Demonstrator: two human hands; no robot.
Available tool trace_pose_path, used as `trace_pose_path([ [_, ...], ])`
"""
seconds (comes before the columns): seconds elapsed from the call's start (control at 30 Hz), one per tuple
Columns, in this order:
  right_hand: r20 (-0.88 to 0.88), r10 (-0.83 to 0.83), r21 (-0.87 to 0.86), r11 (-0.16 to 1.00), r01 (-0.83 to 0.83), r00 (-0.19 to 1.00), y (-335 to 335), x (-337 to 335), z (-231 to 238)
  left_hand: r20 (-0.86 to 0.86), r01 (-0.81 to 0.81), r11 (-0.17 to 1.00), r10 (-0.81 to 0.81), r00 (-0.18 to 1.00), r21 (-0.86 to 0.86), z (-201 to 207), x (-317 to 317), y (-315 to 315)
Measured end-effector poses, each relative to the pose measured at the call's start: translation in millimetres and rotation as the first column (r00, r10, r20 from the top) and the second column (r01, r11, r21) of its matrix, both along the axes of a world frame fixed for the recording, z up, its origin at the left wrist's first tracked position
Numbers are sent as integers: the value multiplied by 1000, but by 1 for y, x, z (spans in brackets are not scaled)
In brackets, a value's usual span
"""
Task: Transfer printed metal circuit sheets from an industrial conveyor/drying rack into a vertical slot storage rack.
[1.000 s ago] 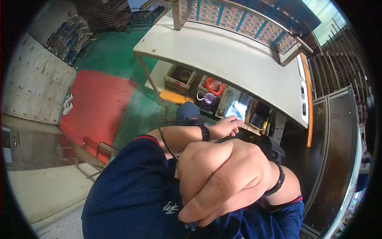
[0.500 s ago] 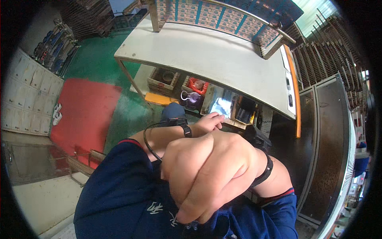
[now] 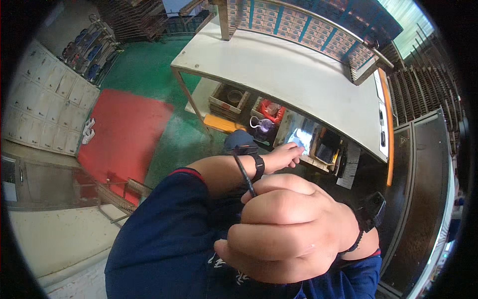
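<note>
My right hand (image 3: 294, 229) is close and large, back up, its fingers curled into a fist. A thin black cable (image 3: 243, 172) runs into its curled fingers from a dark device (image 3: 246, 149) at my left wrist. Beyond it, my left hand (image 3: 281, 157) reaches out in front of the table's lower shelf, fingers loosely bent with nothing visible in them. A black band (image 3: 259, 167) circles the left wrist. On the right wrist sits another black device (image 3: 371, 212) with a strap.
Ahead stands a white-topped table (image 3: 279, 65). Beneath it are a purple jug (image 3: 262, 124), a red bag (image 3: 272, 109) and crates (image 3: 224, 102). A metal cabinet (image 3: 418, 169) stands right. Lockers (image 3: 45, 94), white shoes (image 3: 88, 132) and a red mat (image 3: 124, 129) lie left.
My view has shifted, so the table and floor appear further right. My right hand has turned into a fist with knuckles leftward, the cable drawn straighter. My left hand stays outstretched.
</note>
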State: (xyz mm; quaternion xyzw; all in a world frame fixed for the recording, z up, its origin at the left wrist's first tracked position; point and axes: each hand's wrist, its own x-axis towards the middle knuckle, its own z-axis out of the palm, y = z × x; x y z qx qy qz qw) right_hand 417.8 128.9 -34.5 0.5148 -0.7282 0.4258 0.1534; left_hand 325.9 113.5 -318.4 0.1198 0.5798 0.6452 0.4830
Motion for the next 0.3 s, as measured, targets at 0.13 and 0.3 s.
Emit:
trace_pose_path([
  [0.13, -112, 17, -34, 999, -21, 994, -5, -7, -2, -11, 1, 1000, -1, 1000, 0, -1, -6, -3],
  [0.3, -105, -33, 29, 999, 36, 994, -7, -5, 5, -41, -17, 998, 15, 999, -52, 0, -12, -5],
])
